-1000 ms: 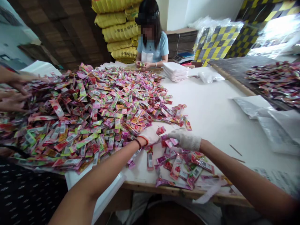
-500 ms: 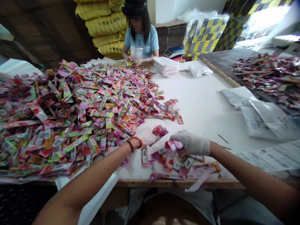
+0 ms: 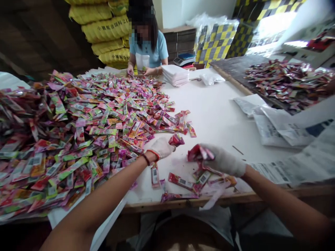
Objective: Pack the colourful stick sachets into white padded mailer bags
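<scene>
My left hand point(image 3: 161, 148), in a white glove, is closed around a few small pink and purple packets point(image 3: 176, 139) just right of the big pile. Across a narrow gap, my gloved right hand point(image 3: 225, 159) grips a bunch of red and pink packets point(image 3: 200, 153), slightly blurred. Several loose packets point(image 3: 183, 182) lie below on the white table near its front edge. To the left, a large heap of colourful packets point(image 3: 104, 118) spreads over the table.
Opposite sits a person in a light blue shirt point(image 3: 159, 48), beside a stack of white bags point(image 3: 175, 74). White printed packages point(image 3: 277, 125) and a printed sheet point(image 3: 272, 170) lie at the right. Another packet pile point(image 3: 285, 82) is on the dark table.
My right hand has lifted a bunch of packets off the small group, which now has fewer. The view has shifted right. My left hand still holds its packets.
</scene>
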{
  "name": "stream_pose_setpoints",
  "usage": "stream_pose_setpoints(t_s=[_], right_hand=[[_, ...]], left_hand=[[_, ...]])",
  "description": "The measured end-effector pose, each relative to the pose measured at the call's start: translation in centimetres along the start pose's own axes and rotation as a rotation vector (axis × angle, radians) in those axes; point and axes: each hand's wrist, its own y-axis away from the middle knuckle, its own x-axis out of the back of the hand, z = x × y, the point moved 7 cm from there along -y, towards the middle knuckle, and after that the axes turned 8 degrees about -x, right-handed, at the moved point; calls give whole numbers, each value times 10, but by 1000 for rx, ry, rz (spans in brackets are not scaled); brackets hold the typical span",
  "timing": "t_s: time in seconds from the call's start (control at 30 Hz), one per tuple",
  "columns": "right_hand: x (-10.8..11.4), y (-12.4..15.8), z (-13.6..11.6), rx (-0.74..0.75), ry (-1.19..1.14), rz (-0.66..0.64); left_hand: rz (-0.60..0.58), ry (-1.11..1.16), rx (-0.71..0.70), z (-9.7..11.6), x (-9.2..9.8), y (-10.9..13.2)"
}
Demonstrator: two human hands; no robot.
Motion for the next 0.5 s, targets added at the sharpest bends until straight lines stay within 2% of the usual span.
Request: stream_pose_setpoints(t_s=[0.07, 0.13, 0.2, 0.27, 0.4, 0.5], right_hand=[[21, 5, 19, -37, -30, 44], [25, 8, 31, -14, 71, 44], [14, 10, 39, -17, 207, -23], [-4, 15, 44, -86, 325, -117], [-29, 33, 61, -365, 582, -210], [-33, 48, 76, -475, 585, -168]], left_hand=[[17, 29, -139, 22, -3, -15], [-33, -39, -257, 47, -20, -30], [-100, -136, -297, 66, -44, -46], [-152, -186, -302, 78, -65, -59], [-203, -268, -282, 82, -89, -71], [-206, -317, -291, 79, -95, -63]])
